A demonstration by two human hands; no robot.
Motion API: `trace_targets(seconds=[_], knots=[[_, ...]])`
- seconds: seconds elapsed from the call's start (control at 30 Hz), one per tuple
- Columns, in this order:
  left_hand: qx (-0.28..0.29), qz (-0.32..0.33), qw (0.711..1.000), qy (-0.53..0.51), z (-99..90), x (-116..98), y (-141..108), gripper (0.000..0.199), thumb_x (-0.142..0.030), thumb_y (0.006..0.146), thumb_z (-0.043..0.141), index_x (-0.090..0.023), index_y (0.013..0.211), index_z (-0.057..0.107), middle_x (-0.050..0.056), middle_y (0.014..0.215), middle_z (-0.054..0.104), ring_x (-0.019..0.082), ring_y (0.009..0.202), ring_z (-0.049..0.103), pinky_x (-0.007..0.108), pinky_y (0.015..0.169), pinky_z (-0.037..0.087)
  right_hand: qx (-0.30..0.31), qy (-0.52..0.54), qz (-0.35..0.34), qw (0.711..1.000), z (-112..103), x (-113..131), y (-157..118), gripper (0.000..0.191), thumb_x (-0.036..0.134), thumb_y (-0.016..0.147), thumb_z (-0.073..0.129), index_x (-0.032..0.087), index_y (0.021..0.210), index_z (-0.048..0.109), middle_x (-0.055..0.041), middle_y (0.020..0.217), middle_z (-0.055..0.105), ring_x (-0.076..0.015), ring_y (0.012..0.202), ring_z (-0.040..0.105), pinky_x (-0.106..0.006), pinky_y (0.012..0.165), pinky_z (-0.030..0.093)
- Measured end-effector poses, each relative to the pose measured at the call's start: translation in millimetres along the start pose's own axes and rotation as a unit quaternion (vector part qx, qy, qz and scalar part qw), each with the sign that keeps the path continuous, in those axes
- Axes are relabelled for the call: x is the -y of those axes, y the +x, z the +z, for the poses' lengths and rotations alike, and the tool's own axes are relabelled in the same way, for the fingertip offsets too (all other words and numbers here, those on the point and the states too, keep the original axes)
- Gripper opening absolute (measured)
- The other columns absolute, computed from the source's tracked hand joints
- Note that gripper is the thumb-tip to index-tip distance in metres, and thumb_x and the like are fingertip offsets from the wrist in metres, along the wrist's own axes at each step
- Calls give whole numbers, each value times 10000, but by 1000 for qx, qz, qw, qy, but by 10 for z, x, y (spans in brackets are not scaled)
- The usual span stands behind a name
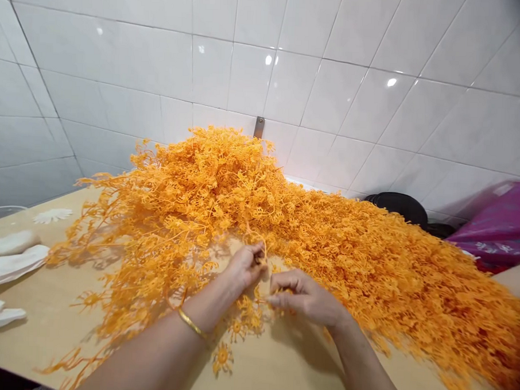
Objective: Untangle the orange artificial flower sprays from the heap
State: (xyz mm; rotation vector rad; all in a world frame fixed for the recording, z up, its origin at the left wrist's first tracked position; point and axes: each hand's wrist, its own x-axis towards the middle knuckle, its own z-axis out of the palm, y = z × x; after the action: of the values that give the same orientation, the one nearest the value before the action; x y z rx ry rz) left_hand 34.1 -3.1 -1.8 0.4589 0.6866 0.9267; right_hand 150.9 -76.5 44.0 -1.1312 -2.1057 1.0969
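My left hand [249,264] is closed with its fingertips pinched on a thin orange plastic flower stem, which bends upward from the fingers. Close beside it on the right, my right hand [302,294] is curled, thumb and forefinger together, with small orange flower pieces showing between its fingers. A loose orange flower head [222,359] lies on the table below the hands, and several more hang under the left wrist. Around and behind both hands spreads a big heap of orange plastic flower sprays [217,181].
The heap continues along the right side of the tan table [295,375]. White gloves or cloths [13,265] and a white flower-shaped piece [52,215] lie at left. Black round discs [399,208] and a purple bag [500,220] are at back right, before a white tiled wall [248,74].
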Motion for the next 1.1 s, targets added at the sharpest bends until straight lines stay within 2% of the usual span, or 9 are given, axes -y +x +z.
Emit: trace_targets(seconds=[0.07, 0.13, 0.27, 0.33, 0.47, 0.67, 0.8, 1.0, 1.1], knots=[[-10, 22, 1000, 8, -5, -39, 11, 148, -98, 704, 494, -128, 566, 450, -35, 436, 436, 27, 352, 361, 140, 366, 257, -19, 2, 5, 1000, -20, 35, -31, 214, 288, 737, 508, 149, 574, 510, 32, 540, 423, -76, 521, 391, -200, 511, 315], [16, 27, 998, 49, 8, -49, -36, 96, -110, 691, 521, -113, 601, 486, -4, 483, 499, 32, 371, 389, 146, 367, 249, -133, -6, 30, 991, -75, -9, -53, 178, 278, 757, 468, 152, 652, 536, 19, 573, 458, -90, 538, 434, -213, 527, 341], [70, 29, 978, 196, 49, -21, -192, 107, -200, 652, 575, -106, 661, 527, -7, 487, 521, 15, 336, 318, 154, 354, 158, -385, -12, 100, 918, -218, -214, -80, 222, 258, 767, 405, 168, 922, 536, 10, 617, 474, -101, 500, 444, -227, 476, 340], [81, 28, 967, 240, 54, -15, -233, 119, -222, 639, 572, -120, 683, 529, -49, 420, 461, 8, 307, 228, 169, 353, 101, -454, -8, 104, 885, -248, -280, -84, 262, 284, 778, 382, 179, 966, 532, 26, 570, 430, -98, 470, 410, -221, 446, 316], [91, 8, 945, 314, 46, -16, -235, 150, -253, 605, 575, -130, 686, 549, -75, 353, 400, 17, 290, 186, 199, 361, 77, -448, -18, 100, 888, -225, -286, -70, 301, 340, 770, 410, 178, 981, 549, 21, 557, 462, -110, 496, 431, -227, 469, 338], [102, 2, 926, 363, 26, 7, -225, 168, -277, 578, 584, -137, 667, 556, -70, 356, 413, 21, 301, 221, 212, 379, 92, -295, -19, 76, 952, -207, -311, -49, 306, 331, 712, 512, 170, 966, 572, -59, 977, 571, -176, 910, 499, -273, 758, 377], [124, 16, 917, 378, -7, 27, -211, 184, -296, 561, 609, -132, 587, 532, -62, 362, 418, 17, 314, 226, 214, 389, 101, -276, -44, 56, 958, -150, -365, -10, 182, 315, 709, 514, 153, 640, 558, 1, 647, 525, -118, 618, 459, -227, 571, 352], [126, 17, 920, 371, -20, 23, -185, 245, -341, 549, 627, -122, 650, 588, -56, 353, 425, 27, 309, 245, 210, 385, 120, -425, 71, 74, 899, -25, -399, 111, 267, 349, 708, 500, 167, 529, 422, 51, 498, 366, -75, 476, 332, -203, 451, 280], [129, 32, 916, 377, -35, 52, -190, 246, -341, 510, 656, -117, 568, 573, -43, 356, 431, 37, 330, 298, 205, 386, 157, -541, 171, 67, 821, -171, -432, 66, 215, 379, 689, 495, 181, 619, 448, 56, 512, 395, -77, 449, 374, -207, 441, 324]])
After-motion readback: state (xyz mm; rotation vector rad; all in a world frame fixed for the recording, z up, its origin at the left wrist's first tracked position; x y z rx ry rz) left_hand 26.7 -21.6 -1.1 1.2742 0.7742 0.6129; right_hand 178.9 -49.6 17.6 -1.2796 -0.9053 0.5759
